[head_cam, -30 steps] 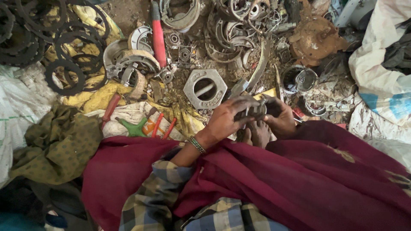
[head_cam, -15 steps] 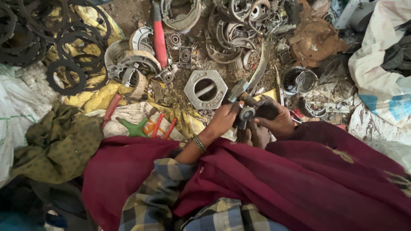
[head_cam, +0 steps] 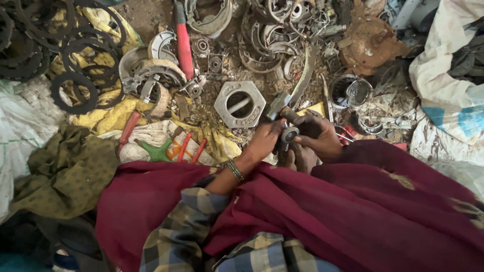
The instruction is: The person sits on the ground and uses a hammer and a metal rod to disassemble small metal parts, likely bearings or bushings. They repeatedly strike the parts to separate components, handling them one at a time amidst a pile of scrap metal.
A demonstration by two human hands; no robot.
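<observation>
Compared with half a second ago, the left hand [head_cam: 264, 141] has shifted only slightly, and the small metal part [head_cam: 289, 135] sits a touch more exposed between the two hands; a second ago both hands were cupped closer over it. The scrap on the ground lies as it did.

From the left: black toothed rings [head_cam: 75, 90] lie on a yellow cloth [head_cam: 108, 118], an olive cloth [head_cam: 65, 168] is bunched below them, and a red-handled tool [head_cam: 183, 43] points up beside curved brake shoes [head_cam: 151, 75]. A grey hexagonal metal plate [head_cam: 239, 104] with a round slotted opening lies just above the hands.

The left hand, a beaded band at its wrist, is curled with its fingers closed on the small metal part. That part is a dark, greasy assembly with a round, pale disc face, held low over the maroon shawl [head_cam: 353, 211], just above the lap. The right hand [head_cam: 322, 138] is wrapped tightly around the dark handle of a tool [head_cam: 287, 108], its grey head poking up past the part. To the right sits a rusty round drum [head_cam: 370, 43].
</observation>
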